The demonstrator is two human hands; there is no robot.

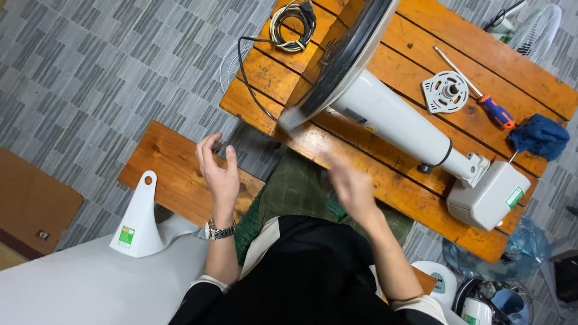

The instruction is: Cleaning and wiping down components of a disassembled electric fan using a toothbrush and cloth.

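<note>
Head view: the 2 hands are apart and hold nothing. The left hand [220, 171] is open above the bench [174, 174]. The right hand [352, 189], blurred, is near the fan [397, 117] lying on the tabletop [481, 57].

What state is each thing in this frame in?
White pedestal fan body: lying on its side across the wooden table.
Coiled black cable: bundled.
Orange-handled screwdriver: lying flat.
Left hand: open, empty.
Right hand: motion-blurred, apparently empty.
</note>
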